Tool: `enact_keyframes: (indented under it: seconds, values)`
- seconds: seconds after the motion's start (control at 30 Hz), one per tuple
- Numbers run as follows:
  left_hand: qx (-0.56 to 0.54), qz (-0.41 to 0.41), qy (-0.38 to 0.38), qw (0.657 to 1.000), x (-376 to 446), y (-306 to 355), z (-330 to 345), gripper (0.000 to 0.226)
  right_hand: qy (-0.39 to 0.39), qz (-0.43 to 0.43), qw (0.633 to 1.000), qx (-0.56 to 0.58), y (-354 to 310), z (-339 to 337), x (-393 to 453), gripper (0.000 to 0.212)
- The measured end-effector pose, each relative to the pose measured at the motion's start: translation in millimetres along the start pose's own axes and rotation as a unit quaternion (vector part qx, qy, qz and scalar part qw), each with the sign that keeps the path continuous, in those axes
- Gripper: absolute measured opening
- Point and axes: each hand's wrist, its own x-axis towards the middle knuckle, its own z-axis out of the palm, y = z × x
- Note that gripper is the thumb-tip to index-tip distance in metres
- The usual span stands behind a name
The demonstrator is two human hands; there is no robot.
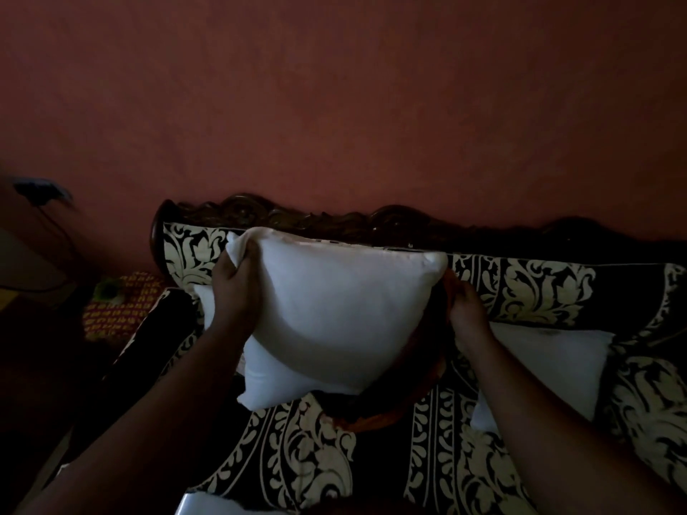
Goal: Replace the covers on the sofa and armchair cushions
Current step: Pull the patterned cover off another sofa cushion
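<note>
A bare white cushion (pixel 334 314) is held up in front of the sofa (pixel 520 288), which has black-and-cream floral upholstery. My left hand (pixel 236 288) grips the cushion's upper left corner, fingers curled into the fabric. My right hand (pixel 464 304) is at the cushion's right edge, holding a dark cover with orange trim (pixel 375 420) that hangs under and behind the cushion. A second white cushion (pixel 554 362) lies on the seat to the right, partly hidden by my right forearm. Another white cushion edge (pixel 208 505) shows at the bottom.
The sofa's carved dark wooden back (pixel 334 217) stands against a red wall. Left of the sofa arm (pixel 163 321) lies a red-and-yellow patterned cloth (pixel 119 310). A cable (pixel 55 221) hangs at far left. The room is dim.
</note>
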Motion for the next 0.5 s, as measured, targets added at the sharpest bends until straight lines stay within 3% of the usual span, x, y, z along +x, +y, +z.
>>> enact_keyframes:
  seconds: [0.07, 0.13, 0.2, 0.33, 0.4, 0.43, 0.5]
  values:
    - [-0.042, -0.030, 0.001, 0.999, 0, -4, 5, 0.028, -0.071, 0.008, 0.987, 0.145, -19, 19, -29, 0.065]
    - [-0.063, -0.069, 0.031, 0.995, -1, -7, 10, 0.030, -0.116, -0.052, 0.979, 0.159, -27, 32, -47, 0.077]
    - [-0.035, -0.074, 0.041, 0.996, 2, -12, 11, 0.035, -0.108, -0.148, 0.980, 0.077, -27, 37, -50, 0.056]
    - [0.080, -0.056, -0.014, 0.995, 9, -26, 14, 0.059, -0.003, -0.188, 0.981, 0.055, -28, 35, -42, 0.035]
    - [0.164, 0.041, 0.000, 0.986, 8, -24, 20, 0.079, 0.005, -0.202, 0.979, 0.032, -30, 36, -44, 0.032]
    - [0.236, 0.123, -0.004, 0.964, 5, -20, 25, 0.088, -0.002, -0.208, 0.978, 0.012, -31, 37, -45, 0.033]
    - [0.378, 0.284, -0.101, 0.876, -2, -16, 39, 0.104, -0.027, -0.228, 0.973, -0.035, -36, 41, -47, 0.046]
